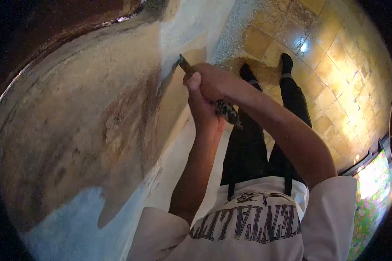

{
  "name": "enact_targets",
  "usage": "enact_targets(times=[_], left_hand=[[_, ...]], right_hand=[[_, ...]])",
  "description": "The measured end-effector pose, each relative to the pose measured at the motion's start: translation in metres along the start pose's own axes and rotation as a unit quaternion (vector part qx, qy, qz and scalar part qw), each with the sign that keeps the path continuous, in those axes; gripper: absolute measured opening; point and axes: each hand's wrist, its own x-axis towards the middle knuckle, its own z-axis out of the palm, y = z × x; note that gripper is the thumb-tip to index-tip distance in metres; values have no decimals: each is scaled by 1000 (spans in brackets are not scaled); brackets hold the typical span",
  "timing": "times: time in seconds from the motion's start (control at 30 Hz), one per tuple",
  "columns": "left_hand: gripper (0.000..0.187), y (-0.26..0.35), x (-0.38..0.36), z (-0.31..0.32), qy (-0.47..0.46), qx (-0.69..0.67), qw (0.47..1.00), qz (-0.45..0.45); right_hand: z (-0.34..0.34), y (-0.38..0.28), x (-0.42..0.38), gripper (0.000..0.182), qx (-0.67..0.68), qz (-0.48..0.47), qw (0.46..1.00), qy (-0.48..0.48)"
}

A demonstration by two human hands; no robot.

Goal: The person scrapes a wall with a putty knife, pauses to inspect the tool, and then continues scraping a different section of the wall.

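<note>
A long tool with a flat, pointed metal end (186, 65) and a dark, speckled rear end (227, 112) runs through both of my closed hands. My right hand (211, 82) is wrapped round it near the metal end. Just below and to the left, my left hand (201, 102) grips it too, with its thumb up against my right hand. The tool's tip points up and left, close to the wall (130, 108); whether it touches the surface cannot be made out. Brown rough patches and pale blue-white paint cover this wall.
A tiled floor (331, 82) with a bright reflection lies at the upper right, with my dark-socked feet (286, 63) on it. A dark curved edge (74, 26) crosses the upper left. Flowered green fabric (370, 209) shows at the lower right.
</note>
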Motion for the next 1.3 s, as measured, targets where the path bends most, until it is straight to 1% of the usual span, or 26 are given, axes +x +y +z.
enact_targets(times=[0.07, 0.1, 0.13, 0.17, 0.27, 0.37, 0.4, 0.43, 0.5, 0.53, 0.6, 0.63, 0.67, 0.7, 0.73, 0.77, 0.83, 0.87, 0.9, 0.97, 1.03, 1.1, 1.17, 1.23, 1.27, 1.3], left_hand=[[44, 1, -10, 7, -3, -3, 1000, 27], [44, 6, -10, 11, -8, 0, 999, 43], [42, 16, -15, 14, -40, -19, 999, 25], [41, 15, -14, 13, -45, -21, 999, 21], [38, 9, -7, 12, -53, -22, 998, 16], [35, 0, 0, 21, -40, -17, 999, 23], [34, 6, -4, 15, -34, -43, 998, 22], [36, 14, -11, 12, -55, -36, 998, 17], [39, 31, -16, 6, -99, -22, 995, 8], [37, 32, -4, -5, -131, 0, 991, 14], [36, 20, 11, -12, -94, 3, 996, 0], [36, 19, 14, -6, -79, 0, 997, -2], [36, 18, 14, -2, -104, 18, 994, 29], [37, 16, 11, -1, -104, 11, 994, 41], [38, 19, -4, 8, -97, 6, 994, 51], [38, 21, -10, 12, -89, 4, 994, 58], [42, 14, 28, -10, -107, 21, 994, 32], [44, 13, 32, -15, -113, 32, 993, 17], [42, 11, 34, -18, -86, 43, 995, -2], [39, 10, 35, -6, -38, 61, 997, -36], [45, 6, 18, -10, -3, 132, 991, -28], [50, 3, 7, -19, 2, 193, 981, -12], [53, 11, 6, -61, -51, 204, 967, -147], [54, 13, 3, -77, -85, 230, 949, -197], [53, 13, 0, -75, -95, 252, 946, -179], [52, 14, -1, -72, -107, 273, 943, -158]], right_hand=[[-9, -6, -8, 21, 24, 21, 999, 25], [-10, -11, -7, 21, 5, -1, 1000, 14], [-11, -23, -6, 21, -13, -20, 1000, 2], [-9, -29, -8, 21, -27, -37, 999, -12], [-3, 1, -8, 23, 78, -29, 994, 76], [-21, -7, -11, 26, 61, -9, 998, 15], [-19, -13, -11, 26, 44, -45, 998, 24], [-13, -25, -13, 27, 28, -79, 996, 33], [-7, -24, -9, 27, 4, -114, 992, 55], [2, -10, -3, 27, -4, -113, 992, 63], [25, 24, 12, 26, -22, -113, 990, 86], [21, 21, 15, 26, -37, -116, 988, 99], [16, 21, 18, 25, -29, -125, 986, 105], [12, 25, 23, 25, -21, -133, 985, 112], [0, -7, 2, 25, 18, -143, 984, 108], [-5, -14, 0, 26, 27, -134, 986, 100], [-14, -14, 6, 28, 12, -98, 992, 73], [-12, -9, 6, 30, 6, -76, 995, 65], [-11, -6, 5, 31, -1, -54, 997, 57], [-7, 8, 10, 33, 16, -27, 997, 64], [7, 29, 18, 36, 46, 7, 996, 75], [22, 46, 15, 38, 88, -22, 987, 135], [40, 68, 21, 42, 70, -43, 981, 178], [42, 62, 13, 46, 140, 20, 977, 161], [30, 38, -1, 49, 229, 89, 961, 127], [22, 23, -9, 52, 313, 153, 933, 92]])
